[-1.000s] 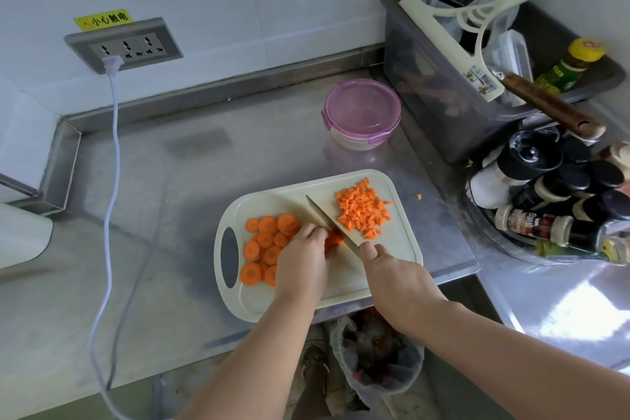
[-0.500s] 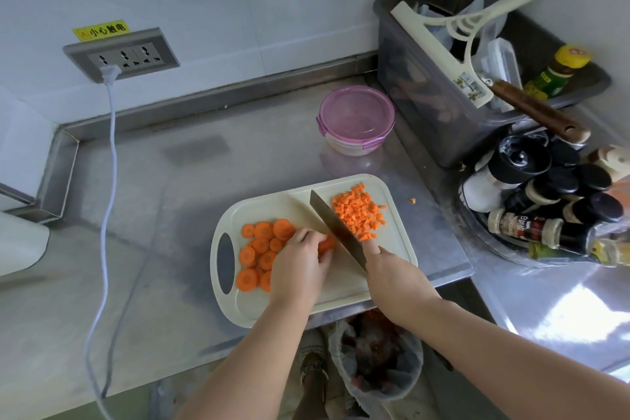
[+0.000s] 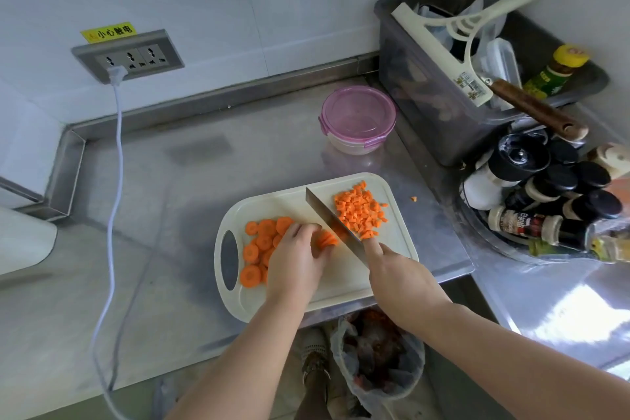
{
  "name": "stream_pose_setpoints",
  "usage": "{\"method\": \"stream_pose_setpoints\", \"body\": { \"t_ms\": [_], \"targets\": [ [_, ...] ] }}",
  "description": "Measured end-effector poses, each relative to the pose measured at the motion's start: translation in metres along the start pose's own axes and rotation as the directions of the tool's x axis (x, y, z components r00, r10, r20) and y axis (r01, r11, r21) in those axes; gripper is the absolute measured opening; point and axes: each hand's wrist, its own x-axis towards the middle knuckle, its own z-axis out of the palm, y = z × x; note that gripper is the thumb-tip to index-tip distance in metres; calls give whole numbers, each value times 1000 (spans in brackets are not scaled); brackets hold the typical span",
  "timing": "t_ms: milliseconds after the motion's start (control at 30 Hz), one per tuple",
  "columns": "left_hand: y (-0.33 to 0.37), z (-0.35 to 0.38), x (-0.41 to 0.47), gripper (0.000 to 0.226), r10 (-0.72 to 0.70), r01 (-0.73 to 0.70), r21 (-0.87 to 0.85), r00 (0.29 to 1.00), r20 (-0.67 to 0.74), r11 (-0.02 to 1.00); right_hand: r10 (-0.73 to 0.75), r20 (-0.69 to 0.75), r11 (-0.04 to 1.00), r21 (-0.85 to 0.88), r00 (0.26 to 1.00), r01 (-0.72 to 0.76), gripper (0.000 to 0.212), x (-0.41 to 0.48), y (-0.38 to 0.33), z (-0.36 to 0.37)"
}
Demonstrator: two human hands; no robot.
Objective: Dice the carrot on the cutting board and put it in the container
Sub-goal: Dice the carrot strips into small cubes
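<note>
Steel tabletop [image 3: 170,181], board [image 3: 341,286]: left grip [image 3: 293,262] pinches slices [image 3: 327,239], right grip [image 3: 402,280] wraps knife [image 3: 327,211]. Slices likely stiff, light, slippery; hold stack by sides.

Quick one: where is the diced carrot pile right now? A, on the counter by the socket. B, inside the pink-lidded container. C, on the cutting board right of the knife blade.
C: the diced carrot lies on the cutting board, right of the knife; the container is lidded.
</note>
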Motion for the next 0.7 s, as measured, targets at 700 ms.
{"method": "stream_pose_setpoints", "body": {
  "t_ms": [700],
  "targets": [
    [-3, 8, -2, 15, 5, -5, 25, 1000, 6, 1000, -26, 127, 997, -67, 992, 34, 48, 0, -12, -1]
  ]
}}
